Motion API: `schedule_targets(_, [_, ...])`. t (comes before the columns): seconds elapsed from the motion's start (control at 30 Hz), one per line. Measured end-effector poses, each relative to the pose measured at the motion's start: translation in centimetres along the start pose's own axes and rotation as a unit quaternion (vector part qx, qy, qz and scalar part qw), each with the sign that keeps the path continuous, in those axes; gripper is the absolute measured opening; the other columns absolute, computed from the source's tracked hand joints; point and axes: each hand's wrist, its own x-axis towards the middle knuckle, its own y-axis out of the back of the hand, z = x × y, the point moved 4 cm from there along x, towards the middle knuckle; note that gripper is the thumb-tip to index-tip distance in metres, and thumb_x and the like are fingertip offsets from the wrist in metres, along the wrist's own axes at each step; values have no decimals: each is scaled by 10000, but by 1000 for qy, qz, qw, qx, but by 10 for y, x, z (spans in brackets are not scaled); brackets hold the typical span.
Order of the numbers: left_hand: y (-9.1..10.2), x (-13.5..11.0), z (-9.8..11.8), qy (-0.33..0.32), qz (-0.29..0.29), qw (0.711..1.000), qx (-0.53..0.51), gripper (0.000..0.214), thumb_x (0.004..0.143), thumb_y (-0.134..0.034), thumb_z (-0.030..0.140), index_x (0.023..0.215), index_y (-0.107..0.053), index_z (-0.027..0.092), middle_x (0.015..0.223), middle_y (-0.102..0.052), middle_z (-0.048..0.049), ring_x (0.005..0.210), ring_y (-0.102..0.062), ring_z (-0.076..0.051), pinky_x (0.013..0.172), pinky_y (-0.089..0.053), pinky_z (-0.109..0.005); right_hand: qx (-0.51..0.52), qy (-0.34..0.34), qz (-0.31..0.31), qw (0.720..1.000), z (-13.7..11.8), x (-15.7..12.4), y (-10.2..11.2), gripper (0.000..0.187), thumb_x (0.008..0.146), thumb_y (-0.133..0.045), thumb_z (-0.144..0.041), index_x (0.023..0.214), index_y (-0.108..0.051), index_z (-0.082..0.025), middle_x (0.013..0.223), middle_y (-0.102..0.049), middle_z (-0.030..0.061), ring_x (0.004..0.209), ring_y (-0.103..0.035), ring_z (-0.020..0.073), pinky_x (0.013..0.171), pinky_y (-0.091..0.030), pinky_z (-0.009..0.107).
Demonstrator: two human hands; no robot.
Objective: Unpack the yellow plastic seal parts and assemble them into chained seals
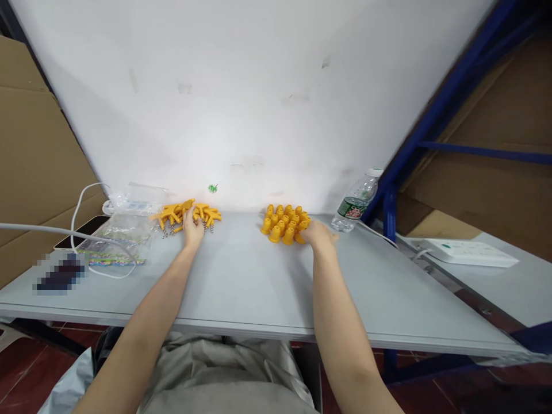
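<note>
On the grey surface (241, 276), a cluster of yellow cones (284, 221) stands just left of the water bottle (357, 201). The right hand (319, 234) touches its near edge. Farther left of the bottle, the left hand (192, 230) lies on a pile of yellow chained pieces (172, 214). Whether either hand grips anything cannot be told.

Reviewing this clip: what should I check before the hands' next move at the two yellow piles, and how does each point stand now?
1. Left hand on the chained yellow pieces: ok, touching them.
2. Right hand at the yellow cones: ok, touching the pile's right edge.
3. A piece gripped in either hand: cannot tell.
4. Water bottle apart from the cones: ok.
5. Plastic bags apart from the chained pieces: cannot tell, edges meet.
</note>
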Motion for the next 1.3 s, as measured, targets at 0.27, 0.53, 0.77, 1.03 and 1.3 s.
schedule_targets(0.27, [-5,0,1,-58,-47,997,10,411,855,-508,124,1239,-618,220,1432,-554,-91,1416,-424,-239,1149,-397,-436,-58,-45,-87,994,-8,-12,6,287,778,-665,-296,1057,-675,-228,984,-722,144,1002,-663,322,864,-449,467])
schedule_targets(0.53, [-22,1,-22,-47,-97,993,54,398,784,-568,99,1165,-644,185,1519,-452,-157,1456,-349,-323,1177,-291,-593,-60,-76,-86,992,-13,-22,14,300,835,-609,-277,1124,-665,-217,1123,-711,153,1071,-650,310,930,-421,476])
schedule_targets(0.77, [-20,-1,-20,-64,-89,991,76,407,832,-474,99,1199,-626,190,1513,-465,-138,1476,-312,-284,1210,-185,-595,-17,-8,31,999,-27,-25,25,271,930,-474,-264,1087,-666,-153,1132,-696,168,1080,-638,295,921,-398,408])
schedule_targets(1.03, [-17,-11,0,-127,-125,969,170,414,818,-525,139,1212,-645,179,1407,-561,-156,1376,-450,-321,1212,-192,-568,-30,117,10,993,-58,-35,9,247,940,-439,-256,990,-666,-172,1050,-686,120,1055,-592,271,872,-372,385])
schedule_targets(1.3, [-30,-24,5,-190,-245,919,243,359,826,-510,120,1131,-688,187,1205,-691,-136,1220,-579,-308,1202,-138,-620,-116,153,-24,981,-74,-48,-5,206,921,-480,-251,905,-658,-147,1006,-673,164,1061,-538,319,859,-313,430])
